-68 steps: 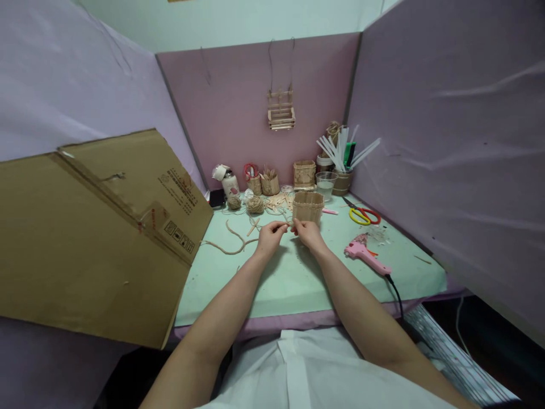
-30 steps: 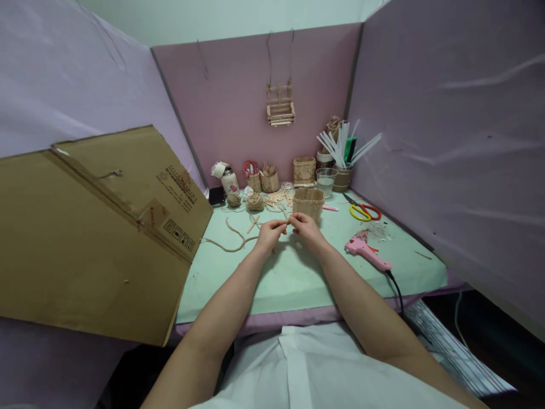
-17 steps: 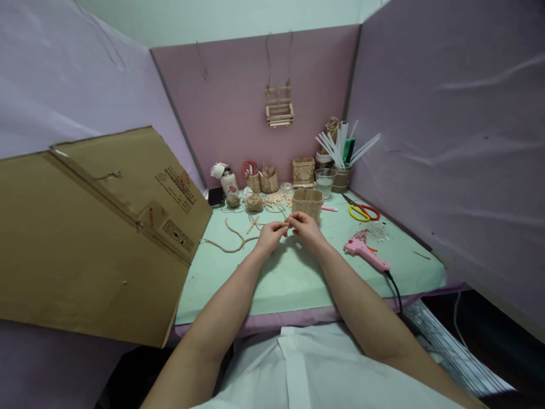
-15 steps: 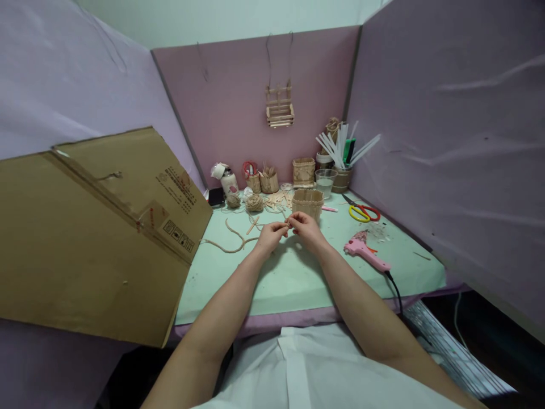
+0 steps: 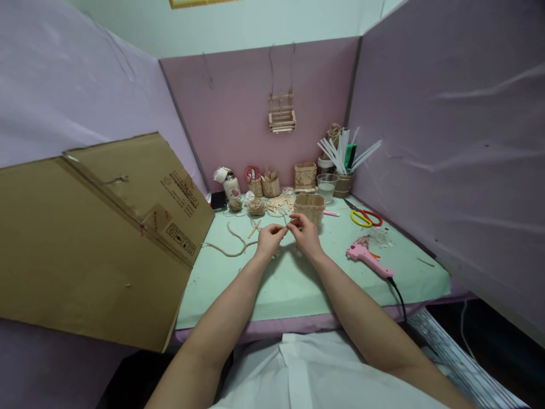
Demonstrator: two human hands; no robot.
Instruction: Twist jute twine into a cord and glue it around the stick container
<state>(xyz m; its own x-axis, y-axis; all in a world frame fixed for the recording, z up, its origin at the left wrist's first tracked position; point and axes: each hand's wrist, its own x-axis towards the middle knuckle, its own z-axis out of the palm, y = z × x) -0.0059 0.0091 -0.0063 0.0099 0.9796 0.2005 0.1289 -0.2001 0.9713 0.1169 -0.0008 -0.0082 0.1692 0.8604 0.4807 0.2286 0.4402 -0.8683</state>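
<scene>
Both my hands meet fingertip to fingertip above the middle of the table. My left hand (image 5: 271,238) is closed in a pinch, and a tan twine cord (image 5: 225,250) runs across the cloth up to it. Thumb and fingers of my right hand (image 5: 305,234) pinch at the same spot, on what looks like the cord's end, mostly covered by the fingers. Right behind my right hand stands a stick-walled basket (image 5: 309,207), partly hidden by it. Another strand of cord and a small wooden stick (image 5: 254,228) lie left of my left hand.
To the right lie a pink glue gun (image 5: 369,260) and scissors (image 5: 366,218). Twine balls (image 5: 256,207), a plastic cup (image 5: 327,187), and a pot of white glue sticks (image 5: 343,184) stand at the back. A large cardboard sheet (image 5: 106,244) leans at left.
The view has tilted up slightly, so the scene sits lower. My hands stay together, with the fingertips drawn closer and shifted a little.
</scene>
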